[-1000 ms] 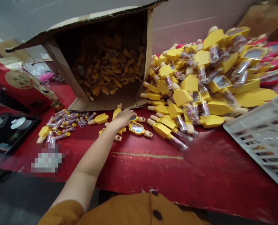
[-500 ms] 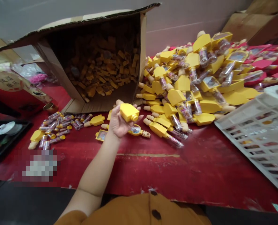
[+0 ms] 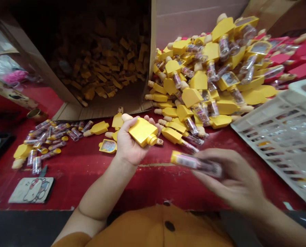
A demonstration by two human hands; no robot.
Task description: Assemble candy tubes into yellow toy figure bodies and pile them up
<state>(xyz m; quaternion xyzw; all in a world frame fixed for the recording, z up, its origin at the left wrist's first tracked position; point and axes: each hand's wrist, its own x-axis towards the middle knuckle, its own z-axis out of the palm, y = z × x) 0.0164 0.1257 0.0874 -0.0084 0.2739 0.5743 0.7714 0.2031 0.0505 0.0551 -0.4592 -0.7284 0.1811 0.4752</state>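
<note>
In my left hand (image 3: 128, 149) lies a flat yellow plastic piece (image 3: 142, 131), with a beige rounded knob at one end and a short round neck pointing right. My fingers curl around its edges. My right hand (image 3: 239, 181) pinches a clear printed tube (image 3: 187, 161) with a yellow end, a little blurred, apart from the yellow piece. Below my left hand, a yellow piece with a picture window (image 3: 108, 146) lies on the red table (image 3: 153, 185). More yellow pieces (image 3: 99, 128) lie beside it.
An open cardboard box (image 3: 153, 41) full of yellow pieces stands behind. Yellow pieces joined to tubes (image 3: 197, 80) are heaped at right, near a white plastic basket (image 3: 268, 144). Loose tubes (image 3: 56, 144) and a cartoon-printed phone-like item (image 3: 31, 190) lie at left.
My right hand has come into view from the right with a tube. My left hand keeps the yellow piece, which appears closer and lower. The view has shifted.
</note>
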